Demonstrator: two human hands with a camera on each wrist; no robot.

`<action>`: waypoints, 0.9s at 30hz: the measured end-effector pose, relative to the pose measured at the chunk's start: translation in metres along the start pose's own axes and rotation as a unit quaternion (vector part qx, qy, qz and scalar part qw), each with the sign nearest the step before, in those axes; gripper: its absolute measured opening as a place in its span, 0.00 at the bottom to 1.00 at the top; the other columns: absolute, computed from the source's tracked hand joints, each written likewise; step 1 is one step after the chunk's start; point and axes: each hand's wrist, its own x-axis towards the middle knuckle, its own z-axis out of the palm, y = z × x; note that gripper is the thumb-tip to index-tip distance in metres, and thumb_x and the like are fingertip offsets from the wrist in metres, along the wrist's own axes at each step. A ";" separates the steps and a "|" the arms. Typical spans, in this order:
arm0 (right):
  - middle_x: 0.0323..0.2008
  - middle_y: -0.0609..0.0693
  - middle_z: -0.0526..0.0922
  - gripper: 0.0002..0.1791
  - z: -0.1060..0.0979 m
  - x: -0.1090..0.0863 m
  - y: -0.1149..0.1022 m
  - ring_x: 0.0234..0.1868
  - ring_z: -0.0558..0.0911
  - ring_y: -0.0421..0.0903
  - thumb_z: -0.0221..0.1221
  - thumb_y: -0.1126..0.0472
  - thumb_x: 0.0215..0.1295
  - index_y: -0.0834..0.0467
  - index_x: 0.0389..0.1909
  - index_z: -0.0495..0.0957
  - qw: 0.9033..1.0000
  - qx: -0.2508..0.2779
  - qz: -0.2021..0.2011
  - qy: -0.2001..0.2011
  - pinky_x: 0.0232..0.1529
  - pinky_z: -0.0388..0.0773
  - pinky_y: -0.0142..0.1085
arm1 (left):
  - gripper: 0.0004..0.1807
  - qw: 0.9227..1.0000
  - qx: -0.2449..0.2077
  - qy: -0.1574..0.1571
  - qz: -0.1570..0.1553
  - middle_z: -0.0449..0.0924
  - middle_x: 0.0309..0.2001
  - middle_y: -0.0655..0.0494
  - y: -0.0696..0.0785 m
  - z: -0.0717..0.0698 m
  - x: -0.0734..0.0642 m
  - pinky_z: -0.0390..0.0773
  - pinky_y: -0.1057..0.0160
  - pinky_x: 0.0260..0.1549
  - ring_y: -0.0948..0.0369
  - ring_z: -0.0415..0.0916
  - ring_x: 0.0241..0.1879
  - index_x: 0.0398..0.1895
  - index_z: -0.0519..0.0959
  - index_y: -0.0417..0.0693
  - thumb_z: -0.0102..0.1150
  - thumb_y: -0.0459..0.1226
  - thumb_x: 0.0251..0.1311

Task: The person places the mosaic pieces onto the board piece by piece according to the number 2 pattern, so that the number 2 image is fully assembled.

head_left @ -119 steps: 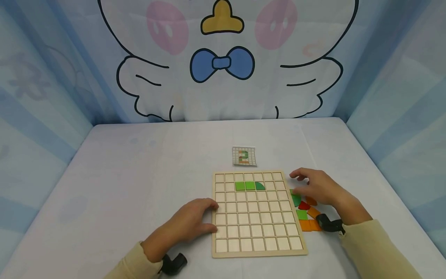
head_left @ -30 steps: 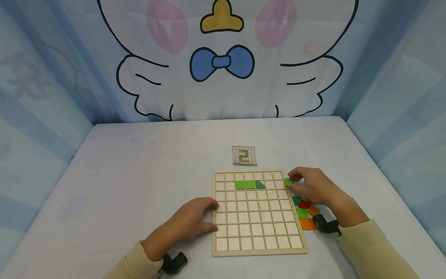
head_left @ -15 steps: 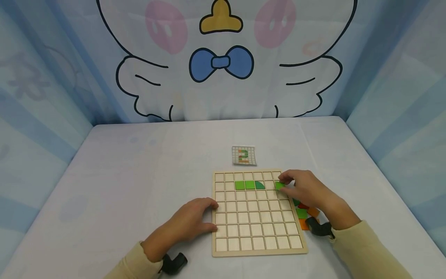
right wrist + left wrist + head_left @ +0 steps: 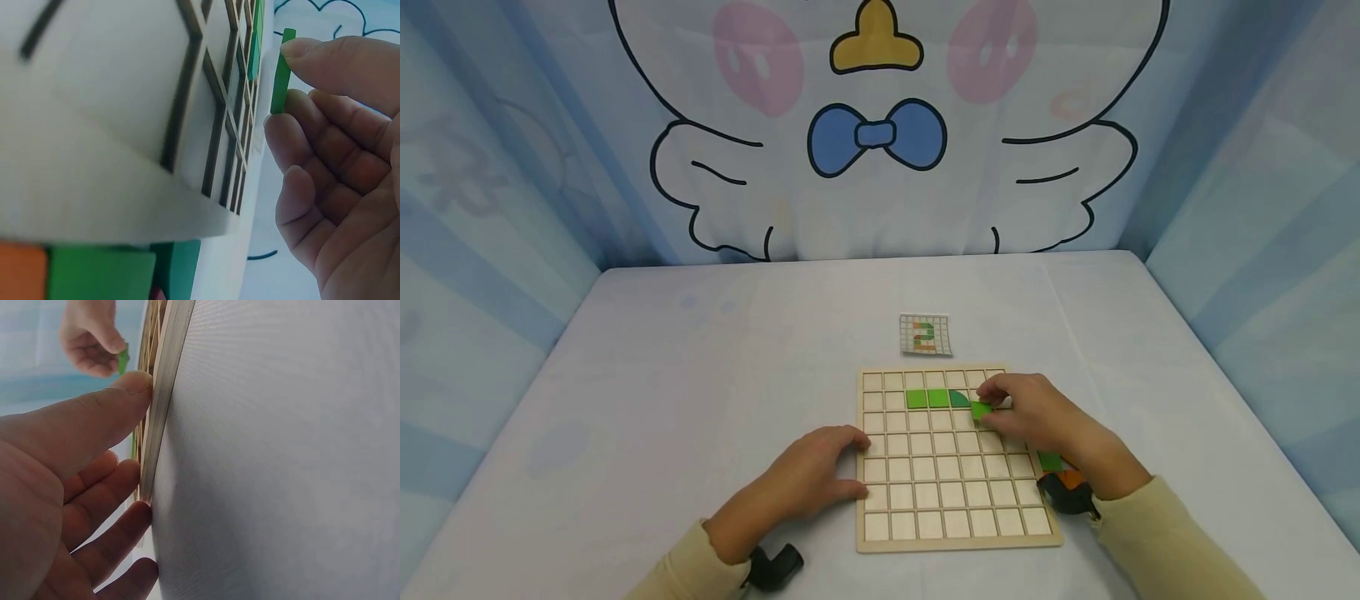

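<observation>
My right hand (image 4: 1033, 410) pinches a light green square tile (image 4: 981, 412) between thumb and fingers, over the upper right of the wooden grid board (image 4: 955, 541). In the right wrist view the tile (image 4: 283, 72) shows edge-on, held above the grid. Set in the board's second row are two light green squares (image 4: 927, 398) and a dark green quarter-round tile (image 4: 958, 398). At the board's left edge rests my left hand (image 4: 808, 475); its thumb and fingertips touch the frame, spread apart, as the left wrist view also shows.
A small pattern card (image 4: 926, 335) with an orange and green figure lies behind the board. Loose tiles, among them a green square (image 4: 1049, 461) and orange ones (image 4: 1071, 478), lie right of the board, partly hidden by the right arm. Printed curtains surround the white table (image 4: 700, 358).
My right hand has picked up the light green square from the pile and carried it left over the board, close to the quarter-round tile. My left hand has stayed at the board's edge.
</observation>
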 end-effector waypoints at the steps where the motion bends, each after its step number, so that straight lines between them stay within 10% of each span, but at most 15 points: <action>1: 0.40 0.47 0.83 0.15 0.001 0.001 -0.001 0.43 0.81 0.48 0.66 0.60 0.64 0.62 0.49 0.81 1.000 0.001 0.001 -0.002 0.45 0.80 0.46 | 0.27 1.000 0.000 0.000 0.000 0.80 0.53 0.54 0.000 0.000 0.000 0.73 0.48 0.59 0.51 0.74 0.59 0.54 0.77 0.45 0.77 0.41 0.52; 27: 0.44 0.49 0.85 0.12 0.011 0.009 -0.009 0.46 0.84 0.50 0.67 0.60 0.65 0.60 0.47 0.82 0.997 -0.052 -0.054 -0.033 0.49 0.81 0.46 | 0.28 1.000 0.006 0.000 0.004 0.80 0.53 0.54 -0.001 0.001 0.000 0.74 0.49 0.59 0.52 0.75 0.59 0.54 0.77 0.45 0.77 0.41 0.52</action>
